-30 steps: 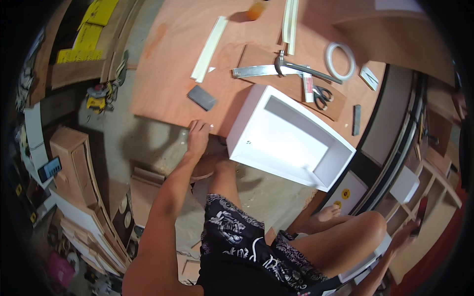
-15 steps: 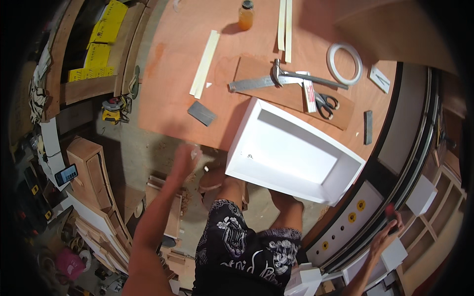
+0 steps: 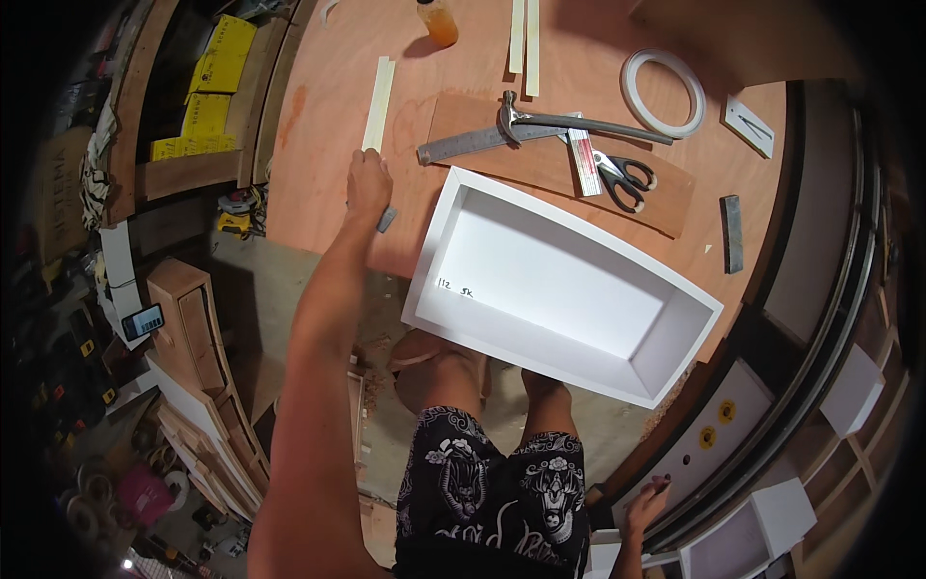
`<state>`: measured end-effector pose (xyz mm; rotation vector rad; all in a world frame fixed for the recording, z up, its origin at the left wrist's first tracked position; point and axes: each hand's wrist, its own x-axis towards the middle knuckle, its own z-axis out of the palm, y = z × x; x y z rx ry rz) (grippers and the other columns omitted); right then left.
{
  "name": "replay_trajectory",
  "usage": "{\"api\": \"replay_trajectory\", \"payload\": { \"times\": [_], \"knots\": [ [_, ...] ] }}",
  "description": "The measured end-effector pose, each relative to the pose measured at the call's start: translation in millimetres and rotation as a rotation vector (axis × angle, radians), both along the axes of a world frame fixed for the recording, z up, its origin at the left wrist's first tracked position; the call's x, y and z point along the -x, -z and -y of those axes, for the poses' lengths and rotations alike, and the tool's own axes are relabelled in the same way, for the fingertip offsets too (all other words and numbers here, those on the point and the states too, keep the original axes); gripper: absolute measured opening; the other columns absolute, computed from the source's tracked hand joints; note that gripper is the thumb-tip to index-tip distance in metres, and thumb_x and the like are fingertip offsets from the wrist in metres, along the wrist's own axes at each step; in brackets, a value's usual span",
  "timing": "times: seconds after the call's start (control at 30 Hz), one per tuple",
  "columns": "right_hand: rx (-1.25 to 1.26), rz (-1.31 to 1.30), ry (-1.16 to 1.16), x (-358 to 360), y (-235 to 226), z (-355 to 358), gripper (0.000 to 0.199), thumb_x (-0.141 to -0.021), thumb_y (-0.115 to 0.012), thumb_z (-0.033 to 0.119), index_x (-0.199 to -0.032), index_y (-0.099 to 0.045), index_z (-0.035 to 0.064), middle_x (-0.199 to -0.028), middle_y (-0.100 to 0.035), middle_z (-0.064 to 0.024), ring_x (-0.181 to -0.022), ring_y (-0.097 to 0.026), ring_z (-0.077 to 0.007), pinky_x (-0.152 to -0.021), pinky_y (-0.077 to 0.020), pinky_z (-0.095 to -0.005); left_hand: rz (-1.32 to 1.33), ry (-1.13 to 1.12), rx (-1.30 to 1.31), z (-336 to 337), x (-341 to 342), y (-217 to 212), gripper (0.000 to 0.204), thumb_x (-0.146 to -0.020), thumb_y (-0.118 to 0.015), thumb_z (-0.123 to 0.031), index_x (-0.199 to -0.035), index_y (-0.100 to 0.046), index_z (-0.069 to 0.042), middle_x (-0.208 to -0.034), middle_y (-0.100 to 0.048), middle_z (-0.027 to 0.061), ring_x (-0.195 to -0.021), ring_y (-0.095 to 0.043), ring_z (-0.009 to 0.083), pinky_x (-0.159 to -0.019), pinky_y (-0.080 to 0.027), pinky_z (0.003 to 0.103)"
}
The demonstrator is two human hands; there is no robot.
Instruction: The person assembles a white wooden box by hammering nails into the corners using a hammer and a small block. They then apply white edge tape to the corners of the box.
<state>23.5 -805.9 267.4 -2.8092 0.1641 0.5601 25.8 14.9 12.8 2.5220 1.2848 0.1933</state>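
Observation:
My left hand (image 3: 367,185) reaches out over the plywood tabletop (image 3: 318,183), palm down. It covers most of a small grey block (image 3: 387,220), and its fingertips touch the near end of a pale wood strip (image 3: 377,96). The fingers hide whether it grips either one. Just right of the hand, an open white box (image 3: 562,280) lies at the table's near edge with its opening up. My right hand (image 3: 644,497) hangs low at my side, away from the table, holding nothing.
Beyond the box lie a hammer (image 3: 579,123), a steel ruler (image 3: 477,145), scissors (image 3: 622,179), a tape roll (image 3: 662,92), a dark bar (image 3: 732,233) and an amber bottle (image 3: 439,19). Wood offcuts and drawers (image 3: 188,318) crowd the floor at left. White cabinet parts (image 3: 772,511) stand at lower right.
My left hand rose from the table's near edge beside the box and now lies over the grey block. The view shifted, so the box sits more in the middle.

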Motion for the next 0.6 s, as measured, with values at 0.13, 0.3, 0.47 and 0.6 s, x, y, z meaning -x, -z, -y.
{"api": "replay_trajectory", "payload": {
  "times": [0.13,0.3,0.47,0.6],
  "knots": [
    [-0.054,-0.056,0.001,30.4,3.5,41.6,0.028,-0.106,-0.045,0.015,-0.116,-0.059,-0.0077,-0.089,-0.062,-0.0165,-0.076,-0.061,-0.0268,-0.072,-0.0503,-0.0402,-0.101,0.017,0.086,6.9,23.5,-31.9,0.017,-0.098,-0.068,-0.011,-0.093,-0.07,0.006,-0.099,-0.072,0.0244,-0.095,-0.071,0.0462,-0.087,-0.056,0.054],
    [-0.127,-0.099,0.154,48.1,-2.0,44.5,0.024,-0.108,-0.045,0.013,-0.118,-0.06,-0.0033,-0.094,-0.061,-0.01,-0.078,-0.059,-0.0174,-0.071,-0.0495,-0.0341,-0.88,0.196,0.583,17.2,88.8,-84.2,0.039,-0.081,-0.088,-0.025,-0.102,-0.076,0.005,-0.107,-0.078,0.0258,-0.103,-0.076,0.0411,-0.089,-0.059,0.049],
    [-0.196,-0.13,0.208,55.7,10.8,47.0,0.025,-0.114,-0.047,0.018,-0.115,-0.06,-0.0033,-0.093,-0.061,-0.0075,-0.079,-0.059,-0.0161,-0.071,-0.0498,-0.0325,-0.844,-0.059,0.525,2.8,98.7,-61.3,0.05,-0.072,-0.097,-0.033,-0.099,-0.08,0.005,-0.104,-0.08,0.0243,-0.108,-0.078,0.0367,-0.093,-0.06,0.044],
    [-0.23,-0.198,0.327,56.1,22.7,61.0,0.028,-0.116,-0.05,0.022,-0.113,-0.061,-0.0034,-0.091,-0.062,-0.0059,-0.079,-0.059,-0.0155,-0.071,-0.0498,-0.0317,-0.827,-0.144,0.568,-3.4,115.4,-38.7,0.055,-0.076,-0.094,-0.043,-0.097,-0.08,0.005,-0.106,-0.08,0.0255,-0.11,-0.078,0.0358,-0.093,-0.061,0.044]
  ]
}}
